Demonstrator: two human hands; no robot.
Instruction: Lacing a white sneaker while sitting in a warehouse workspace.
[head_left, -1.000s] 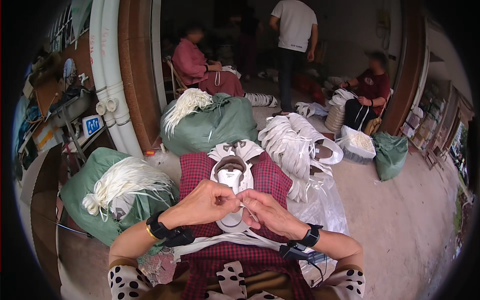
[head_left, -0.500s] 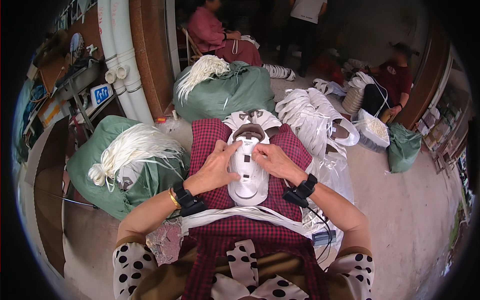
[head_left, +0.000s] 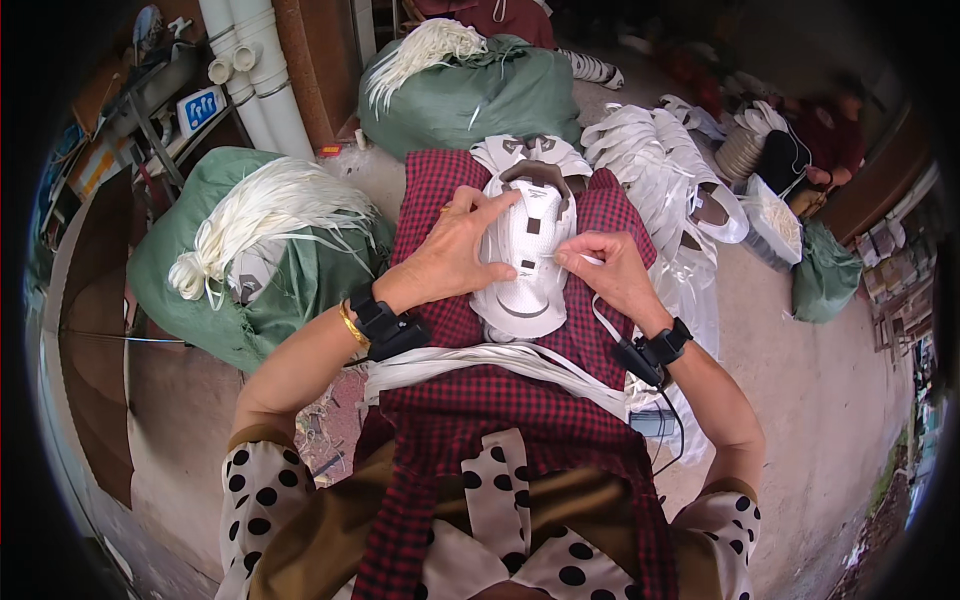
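Note:
A white shoe upper (head_left: 525, 310) with a brown lining lies on my lap, over a red-and-black checked apron (head_left: 435, 215). My left hand (head_left: 450, 245) grips its left side, thumb and index finger spread over the tongue. Beside the right edge of the upper, my right hand (head_left: 610, 268) pinches a thin white shoelace; part of it hangs below the fingers near the wrist. Farther up my lap rest more white uppers (head_left: 535, 150). A bundle of white laces (head_left: 490, 362) lies across my waist.
Green sacks (head_left: 170, 240) (head_left: 470, 100) topped with white laces stand left and ahead. Stacked white uppers (head_left: 640, 150) lie to the right, near a clear box of pale pieces (head_left: 775, 225) and another green sack (head_left: 827, 270). A co-worker (head_left: 835, 130) sits at the far right.
My right hand has drawn back from the tongue's top to the upper's lower right edge, pinching the lace. My left hand keeps its hold. The view has tilted down.

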